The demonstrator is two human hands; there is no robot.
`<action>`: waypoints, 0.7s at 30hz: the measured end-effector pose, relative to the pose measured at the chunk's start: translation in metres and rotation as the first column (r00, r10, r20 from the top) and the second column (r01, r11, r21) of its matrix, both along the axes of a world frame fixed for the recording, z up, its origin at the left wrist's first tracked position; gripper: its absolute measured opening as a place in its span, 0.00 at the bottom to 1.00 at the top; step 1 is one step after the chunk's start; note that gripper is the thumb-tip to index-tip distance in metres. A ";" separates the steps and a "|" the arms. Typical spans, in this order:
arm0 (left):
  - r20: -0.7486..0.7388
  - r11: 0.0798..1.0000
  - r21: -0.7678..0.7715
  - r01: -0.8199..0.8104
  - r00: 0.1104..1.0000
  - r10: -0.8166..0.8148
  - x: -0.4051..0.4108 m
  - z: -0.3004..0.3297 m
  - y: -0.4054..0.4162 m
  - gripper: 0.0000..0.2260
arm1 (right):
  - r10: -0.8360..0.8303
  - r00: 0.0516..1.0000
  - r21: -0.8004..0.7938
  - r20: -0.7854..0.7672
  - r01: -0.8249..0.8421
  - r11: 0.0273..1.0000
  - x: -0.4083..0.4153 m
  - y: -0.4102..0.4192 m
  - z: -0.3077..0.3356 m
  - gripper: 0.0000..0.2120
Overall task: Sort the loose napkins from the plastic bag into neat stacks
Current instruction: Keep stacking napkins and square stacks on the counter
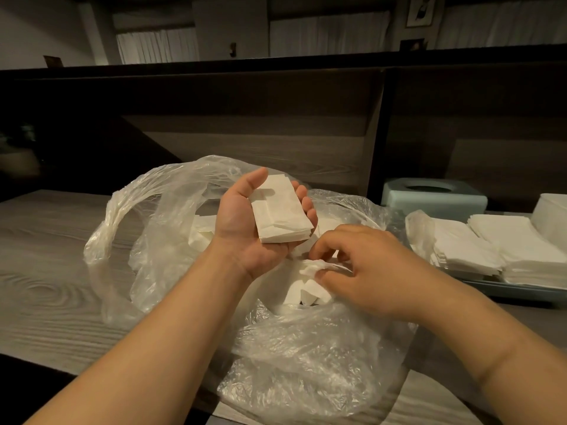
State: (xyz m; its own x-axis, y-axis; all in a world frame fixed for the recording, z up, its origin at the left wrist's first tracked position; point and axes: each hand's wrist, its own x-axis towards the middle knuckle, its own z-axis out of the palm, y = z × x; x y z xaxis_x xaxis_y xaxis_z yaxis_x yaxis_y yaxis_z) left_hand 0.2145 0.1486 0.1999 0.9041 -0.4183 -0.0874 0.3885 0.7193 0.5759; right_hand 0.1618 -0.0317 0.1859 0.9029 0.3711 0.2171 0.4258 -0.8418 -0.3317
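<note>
my left hand [260,222] cradles a small stack [280,210] palm-up at centre frame so it stays square, while my right hand [362,268] pinches a loose napkin [310,266] in the plastic bag [159,216] on the counter [46,265].

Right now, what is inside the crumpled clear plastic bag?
Loose white folded napkins lie inside the crumpled clear plastic bag. The right hand pinches one there. How many lie deeper is hidden by hands and plastic.

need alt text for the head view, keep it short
A left hand holds a small stack of folded napkins palm-up over an open plastic bag, while the right hand pinches a crumpled napkin inside. Finished stacks sit right.
</note>
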 end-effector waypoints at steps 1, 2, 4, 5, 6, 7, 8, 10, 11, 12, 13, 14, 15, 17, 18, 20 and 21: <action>-0.003 1.000 0.001 -0.004 1.000 0.004 0.000 0.000 0.000 0.24 | 0.009 1.000 -0.004 -0.001 -0.009 1.000 0.001 -0.001 0.000 0.05; -0.005 1.000 -0.001 -0.004 1.000 0.004 0.000 0.000 0.000 0.24 | 0.012 1.000 -0.017 -0.001 -0.012 1.000 0.001 -0.002 0.001 0.03; -0.006 1.000 -0.008 0.000 1.000 0.000 0.000 0.000 0.000 0.23 | 0.013 1.000 -0.042 0.019 -0.012 0.999 0.003 -0.004 0.002 0.04; -0.008 1.000 -0.006 -0.003 1.000 0.003 0.000 0.000 0.000 0.23 | 0.008 1.000 -0.050 0.020 -0.007 0.999 0.004 -0.005 0.003 0.07; -0.009 1.000 -0.003 -0.007 1.000 0.007 0.000 0.000 0.000 0.22 | 0.000 1.000 -0.051 0.012 0.001 0.999 0.005 -0.006 0.004 0.09; -0.011 1.000 0.000 -0.010 1.000 0.010 0.000 -0.001 0.000 0.22 | -0.009 1.000 -0.039 -0.002 0.009 0.999 0.005 -0.007 0.005 0.11; -0.010 1.000 0.002 -0.009 1.000 0.009 0.000 -0.001 0.000 0.22 | -0.017 1.000 -0.024 -0.026 0.016 1.000 0.006 -0.008 0.006 0.11; -0.009 1.000 0.006 -0.007 1.000 0.008 0.001 -0.001 0.000 0.22 | -0.027 0.997 0.024 -0.066 0.029 0.999 0.007 -0.009 0.006 0.12; -0.009 1.000 0.009 -0.009 1.000 0.009 0.001 -0.001 0.000 0.22 | -0.026 0.997 0.050 -0.076 0.030 0.998 0.008 -0.010 0.006 0.14; -0.008 1.000 0.010 -0.010 1.000 0.010 0.000 -0.001 0.000 0.22 | -0.023 0.996 0.076 -0.082 0.030 0.997 0.009 -0.010 0.006 0.15; -0.008 1.000 0.010 -0.011 1.000 0.011 0.000 -0.001 0.000 0.21 | -0.022 0.996 0.103 -0.087 0.031 0.994 0.009 -0.010 0.005 0.16; -0.007 1.000 0.010 -0.013 1.000 0.013 0.000 -0.001 -0.001 0.21 | -0.022 0.995 0.123 -0.094 0.034 0.992 0.010 -0.011 0.005 0.16; -0.006 1.000 0.011 -0.015 1.000 0.015 0.000 -0.001 -0.001 0.21 | -0.022 0.995 0.138 -0.099 0.036 0.990 0.010 -0.011 0.004 0.16; -0.009 1.000 0.010 -0.019 1.000 0.019 -0.001 -0.001 -0.001 0.21 | -0.019 0.994 0.157 -0.106 0.035 0.987 0.010 -0.010 0.004 0.16; -0.011 1.000 0.010 -0.019 1.000 0.019 -0.001 -0.001 -0.001 0.21 | -0.014 0.995 0.167 -0.102 0.031 0.985 0.010 -0.010 0.004 0.15; -0.015 1.000 0.010 -0.017 1.000 0.018 -0.001 0.000 -0.002 0.21 | -0.009 0.995 0.174 -0.095 0.026 0.984 0.010 -0.011 0.004 0.14; -0.018 1.000 0.012 -0.018 1.000 0.019 -0.001 -0.001 -0.002 0.21 | -0.011 0.995 0.165 -0.097 0.027 0.986 0.010 -0.012 0.004 0.13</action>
